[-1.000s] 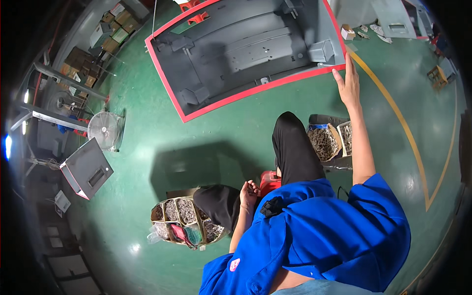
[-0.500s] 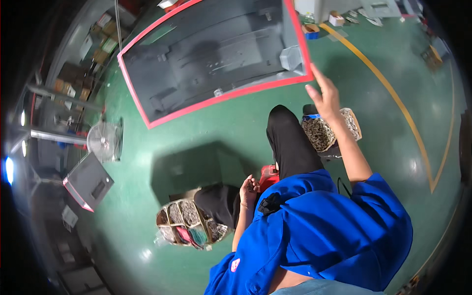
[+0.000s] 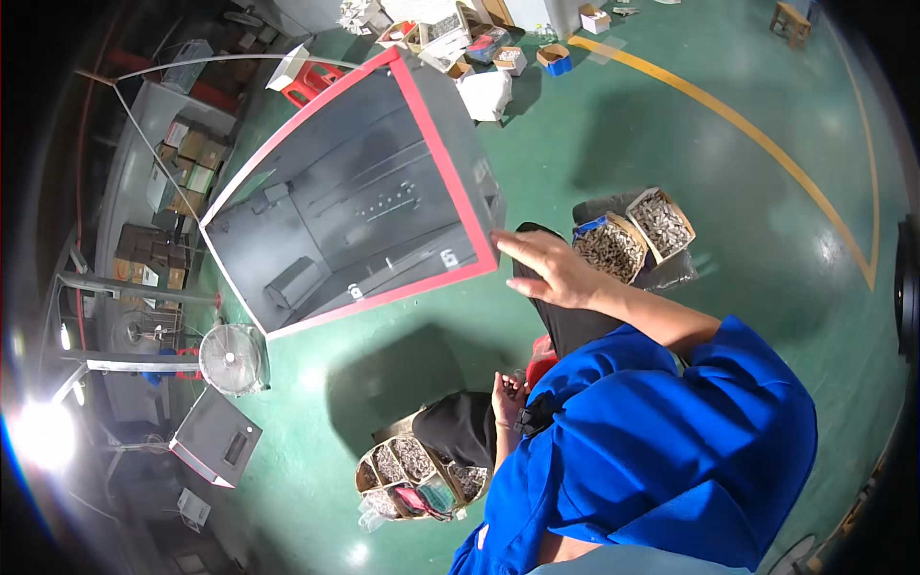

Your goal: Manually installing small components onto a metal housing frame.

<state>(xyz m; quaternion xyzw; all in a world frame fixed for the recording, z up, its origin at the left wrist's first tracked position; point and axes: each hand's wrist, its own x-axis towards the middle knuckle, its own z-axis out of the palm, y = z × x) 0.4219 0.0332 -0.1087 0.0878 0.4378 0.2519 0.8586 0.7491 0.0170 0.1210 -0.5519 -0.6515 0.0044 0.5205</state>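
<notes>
A large grey metal cabinet shell (image 3: 335, 240) with a pink-red rim faces me with its hollow inside. Its shadow lies apart from it on the floor. At its lower right corner is my right hand (image 3: 551, 271), fingers stretched out, fingertips at the side wall by the rim; whether they press on it I cannot tell. My left hand (image 3: 508, 395) rests low by my lap, its fingers curled around small dark bits too tiny to name. Close to that hand stands a divided tray (image 3: 443, 464) of small metal parts, beside my leg.
Two boxes of small fittings (image 3: 661, 222) stand beyond my right forearm. A round fan (image 3: 230, 358) and a smaller grey box (image 3: 218, 436) are at the left. Cartons and a white bag (image 3: 484, 96) sit behind the cabinet. A yellow line (image 3: 738, 120) marks the green floor.
The cabinet has turned, so its right outer side now shows. My right hand has moved left and nearer along with its corner. My left hand stays curled by my lap; the view has shifted.
</notes>
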